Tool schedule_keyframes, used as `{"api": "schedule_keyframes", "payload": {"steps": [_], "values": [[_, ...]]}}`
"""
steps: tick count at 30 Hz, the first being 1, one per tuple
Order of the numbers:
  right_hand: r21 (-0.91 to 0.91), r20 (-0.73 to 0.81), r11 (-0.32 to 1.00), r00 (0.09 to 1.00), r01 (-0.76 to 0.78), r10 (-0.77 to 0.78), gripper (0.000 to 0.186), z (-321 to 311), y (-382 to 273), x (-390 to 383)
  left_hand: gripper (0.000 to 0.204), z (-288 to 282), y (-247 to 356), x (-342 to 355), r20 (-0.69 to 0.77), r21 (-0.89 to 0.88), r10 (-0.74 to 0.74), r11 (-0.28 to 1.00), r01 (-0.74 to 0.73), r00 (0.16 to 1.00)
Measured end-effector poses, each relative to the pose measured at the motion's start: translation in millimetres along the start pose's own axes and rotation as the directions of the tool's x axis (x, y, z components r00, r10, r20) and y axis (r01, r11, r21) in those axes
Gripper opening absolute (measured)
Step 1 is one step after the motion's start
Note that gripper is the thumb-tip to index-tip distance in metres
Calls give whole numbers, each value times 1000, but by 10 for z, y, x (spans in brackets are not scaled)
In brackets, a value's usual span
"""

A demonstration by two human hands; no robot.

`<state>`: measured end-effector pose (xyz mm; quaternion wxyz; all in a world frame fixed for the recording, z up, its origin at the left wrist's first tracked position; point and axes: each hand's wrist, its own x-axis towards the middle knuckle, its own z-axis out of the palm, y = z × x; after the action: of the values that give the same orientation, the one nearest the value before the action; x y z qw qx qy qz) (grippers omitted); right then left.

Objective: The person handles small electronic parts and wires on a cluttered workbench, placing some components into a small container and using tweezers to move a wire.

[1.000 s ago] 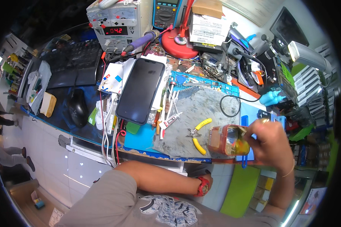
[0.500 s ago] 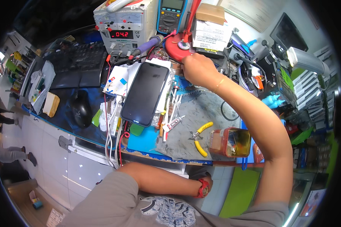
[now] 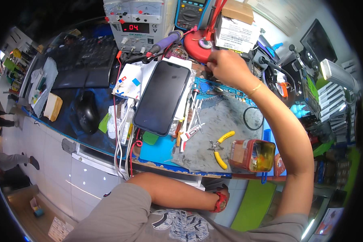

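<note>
My right hand [image 3: 230,66] reaches to the bench's back, fingers curled beside the red round base [image 3: 194,47]; whatever they hold is hidden. My left hand [image 3: 224,193] is low by my body below the bench edge, a red watch [image 3: 220,203] on its wrist; its fingers are unclear. A black phone [image 3: 161,97] lies on papers left of a grey mat [image 3: 209,117]. Yellow-handled cutters [image 3: 221,157] and a red-and-yellow container [image 3: 242,155] are at the mat's front, beneath my reaching arm's left side. A blue parts tray [image 3: 205,86] lies behind the mat.
A power supply [image 3: 135,40], multimeter [image 3: 191,14] and purple-handled tool [image 3: 165,42] stand at the back. A keyboard [image 3: 84,64] and mouse [image 3: 86,113] are left. A lamp [image 3: 339,74] overhangs the right. Loose cables hang over the front edge. Another person's legs [image 3: 12,159] show far left.
My right hand has left the container at the front right and moved up and back to beside the red base. My left arm stays low.
</note>
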<state>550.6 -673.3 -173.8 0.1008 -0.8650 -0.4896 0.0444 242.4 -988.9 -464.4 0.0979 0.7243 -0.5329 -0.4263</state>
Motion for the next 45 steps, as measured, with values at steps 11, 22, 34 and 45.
{"api": "schedule_keyframes", "payload": {"steps": [11, 22, 34, 45], "values": [[-125, -12, 989, 997, -79, 79, 25, 108, -327, 183, 58, -20, 64, -251, -11, 42, 29, 999, -29, 1000], [-161, 38, 960, 974, 228, -225, 21, 67, -166, 251, 49, -46, 91, -435, -38, 80, 46, 996, -43, 998], [44, 116, 996, 989, 83, -88, 24, 202, -45, 426, 40, -125, 147, -620, -89, 142, 65, 989, -51, 994], [-16, 131, 1000, 991, -24, 26, 22, 3, -58, 117, 32, -171, 176, -766, -149, 167, 48, 986, -23, 988]]}}
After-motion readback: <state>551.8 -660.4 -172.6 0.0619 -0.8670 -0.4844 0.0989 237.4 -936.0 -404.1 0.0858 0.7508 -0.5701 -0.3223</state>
